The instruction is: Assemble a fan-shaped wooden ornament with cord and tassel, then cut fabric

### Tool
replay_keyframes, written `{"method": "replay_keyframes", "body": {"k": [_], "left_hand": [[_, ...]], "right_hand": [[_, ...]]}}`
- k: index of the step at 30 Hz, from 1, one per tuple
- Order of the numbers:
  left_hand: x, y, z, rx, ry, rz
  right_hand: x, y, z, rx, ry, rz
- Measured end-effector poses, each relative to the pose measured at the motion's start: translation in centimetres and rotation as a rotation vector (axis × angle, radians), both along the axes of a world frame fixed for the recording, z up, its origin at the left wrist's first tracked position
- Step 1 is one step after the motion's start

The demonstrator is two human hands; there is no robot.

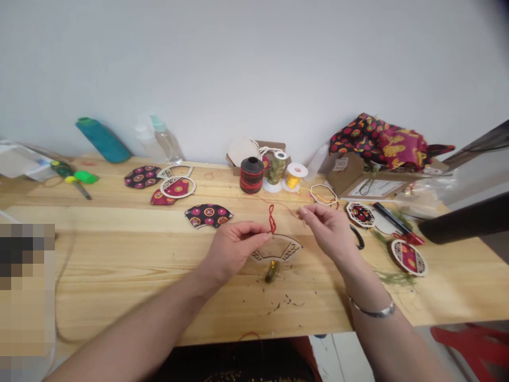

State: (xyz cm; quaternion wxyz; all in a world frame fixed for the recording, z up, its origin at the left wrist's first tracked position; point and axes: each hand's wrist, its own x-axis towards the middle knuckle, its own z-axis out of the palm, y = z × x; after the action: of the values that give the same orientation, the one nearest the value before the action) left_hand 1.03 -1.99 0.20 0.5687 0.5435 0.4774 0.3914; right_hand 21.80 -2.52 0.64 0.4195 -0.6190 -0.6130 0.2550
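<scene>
My left hand (234, 246) is closed in a pinch on a red cord loop (272, 217) at the top of a fan-shaped wooden frame (278, 248) lying on the wooden table (119, 265). A green-gold tassel (272, 271) hangs from the frame's lower edge. My right hand (328, 228) is pinched on a thin red-yellow thread that runs back toward the spools. The hands are a short way apart, either side of the cord loop.
Thread spools (252, 175) stand at the back middle by a small box. Patterned fabric pieces (208, 215) and round frames (177, 187) lie left; finished ornaments (409, 257), a pen and a cardboard box (366, 183) lie right. Bottles and scissors (75, 178) sit far left.
</scene>
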Motion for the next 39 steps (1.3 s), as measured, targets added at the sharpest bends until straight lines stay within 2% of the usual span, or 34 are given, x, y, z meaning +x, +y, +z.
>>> {"method": "replay_keyframes", "body": {"k": [2,5,7,10,15,21,23,25,29,31,35,39], "left_hand": [[-0.1,0.0,0.1,0.009,-0.020,0.034],[-0.2,0.1,0.2,0.028,-0.016,0.071],[-0.3,0.1,0.2,0.048,-0.014,0.082],[-0.4,0.1,0.0,0.069,-0.027,0.062],[-0.3,0.1,0.0,0.055,-0.040,0.081],[-0.2,0.1,0.1,0.029,-0.110,0.132],[-0.3,0.1,0.0,0.024,-0.122,0.139],[-0.3,0.1,-0.1,0.024,-0.133,0.144],[-0.3,0.1,-0.1,0.032,-0.139,0.152],[-0.3,0.1,-0.1,0.042,-0.120,0.148],[-0.3,-0.1,0.0,0.101,-0.072,0.139],[-0.2,-0.3,0.4,0.197,-0.027,0.134]], "right_hand": [[1.8,-0.6,0.7,-0.012,-0.309,-0.049],[4.7,-2.1,1.2,-0.142,-0.712,-0.153],[6.2,-3.2,0.9,-0.230,-0.848,-0.197],[7.4,-4.2,-0.1,-0.265,-0.929,-0.178],[7.0,-3.9,-0.9,-0.297,-0.974,-0.137],[7.3,-4.4,-0.3,-0.330,-1.026,-0.114],[7.8,-5.1,-0.1,-0.283,-0.987,-0.110],[7.9,-5.9,0.1,-0.212,-0.851,-0.084],[6.7,-7.1,1.4,-0.221,-0.355,0.037],[5.6,-7.4,2.3,-0.177,-0.282,0.091],[3.5,-7.4,3.8,-0.033,-0.456,0.170],[2.4,-7.5,4.6,0.226,-0.744,0.169]]}}
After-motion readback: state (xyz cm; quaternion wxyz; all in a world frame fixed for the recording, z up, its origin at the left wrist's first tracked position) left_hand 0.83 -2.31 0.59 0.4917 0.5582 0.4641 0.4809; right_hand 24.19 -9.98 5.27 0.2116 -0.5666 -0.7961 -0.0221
